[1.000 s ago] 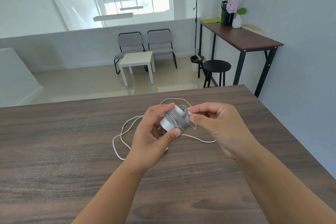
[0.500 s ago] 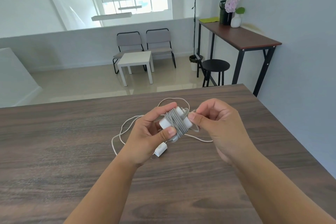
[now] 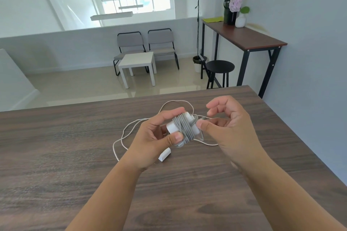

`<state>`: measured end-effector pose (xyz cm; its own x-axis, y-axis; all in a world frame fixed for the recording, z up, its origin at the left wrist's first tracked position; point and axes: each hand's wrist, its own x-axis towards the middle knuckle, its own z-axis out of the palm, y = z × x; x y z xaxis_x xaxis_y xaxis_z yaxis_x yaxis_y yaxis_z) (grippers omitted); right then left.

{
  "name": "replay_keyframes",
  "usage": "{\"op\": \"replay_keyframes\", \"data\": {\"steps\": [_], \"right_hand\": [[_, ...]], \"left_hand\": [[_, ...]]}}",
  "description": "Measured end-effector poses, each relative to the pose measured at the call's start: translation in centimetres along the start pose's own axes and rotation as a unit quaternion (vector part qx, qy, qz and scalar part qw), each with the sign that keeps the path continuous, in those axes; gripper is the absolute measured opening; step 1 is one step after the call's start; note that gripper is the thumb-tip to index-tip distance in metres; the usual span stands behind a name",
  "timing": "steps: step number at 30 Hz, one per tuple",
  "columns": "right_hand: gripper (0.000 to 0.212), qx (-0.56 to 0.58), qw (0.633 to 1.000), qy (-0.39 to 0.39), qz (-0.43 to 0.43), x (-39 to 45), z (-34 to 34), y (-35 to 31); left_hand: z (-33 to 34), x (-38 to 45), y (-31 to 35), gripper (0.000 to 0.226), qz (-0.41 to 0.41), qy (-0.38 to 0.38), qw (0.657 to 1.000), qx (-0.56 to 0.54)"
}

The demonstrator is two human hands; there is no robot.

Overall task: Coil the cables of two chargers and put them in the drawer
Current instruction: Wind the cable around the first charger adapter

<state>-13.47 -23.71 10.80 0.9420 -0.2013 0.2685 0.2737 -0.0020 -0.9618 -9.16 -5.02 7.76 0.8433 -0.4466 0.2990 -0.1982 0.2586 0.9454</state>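
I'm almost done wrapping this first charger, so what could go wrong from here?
The gray cable's end sits loosely pinched in the right hand; if it isn't tucked, the coil may spring open. The left hand holds the wrapped charger above the second charger's loose white cable, so that could snag and drag its plug.

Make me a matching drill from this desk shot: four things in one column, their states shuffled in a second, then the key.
Things
1. grey-wrapped charger
2. small white charger
3. loose white cable
4. black stool

States
A. stands on the floor beyond the desk
B. sprawls in loops on the desk
C. held in the left hand
D. lies on the desk just under the left hand

Pairs: 1-C, 2-D, 3-B, 4-A
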Motion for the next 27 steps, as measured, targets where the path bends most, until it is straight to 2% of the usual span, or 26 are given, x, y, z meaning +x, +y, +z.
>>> {"op": "replay_keyframes", "data": {"steps": [6,9,13,17,19,24,27], "right_hand": [[0.026,-0.101,0.995,-0.011,-0.003,0.1,-0.4,0.8],[0.018,-0.096,0.994,-0.010,-0.041,-0.4,0.0,1.1],[0.029,-0.019,0.998,0.016,-0.050,-0.8,0.0,1.1],[0.027,0.043,0.996,-0.081,0.010,-1.1,-0.7,1.3],[0.020,0.055,0.995,-0.088,0.009,-1.2,-0.5,1.4],[0.015,-0.024,0.997,-0.046,-0.050,-0.9,-0.1,1.6],[0.014,-0.048,0.997,-0.027,-0.055,-0.9,0.0,1.4]], "left_hand": [[-0.2,-0.4,0.1,0.062,-0.056,-0.004,0.992,-0.109],[0.0,-0.3,0.1,0.061,-0.053,-0.013,0.990,-0.133],[0.3,-0.1,-0.2,0.063,-0.040,0.018,0.991,-0.129],[-0.2,0.0,-0.1,0.064,-0.037,0.045,0.990,-0.129],[-0.2,0.1,0.0,0.065,-0.035,0.043,0.990,-0.128],[-0.4,0.0,0.1,0.061,-0.024,0.052,0.994,-0.095],[-0.4,-0.1,0.4,0.055,-0.010,0.026,0.998,-0.054]]}}
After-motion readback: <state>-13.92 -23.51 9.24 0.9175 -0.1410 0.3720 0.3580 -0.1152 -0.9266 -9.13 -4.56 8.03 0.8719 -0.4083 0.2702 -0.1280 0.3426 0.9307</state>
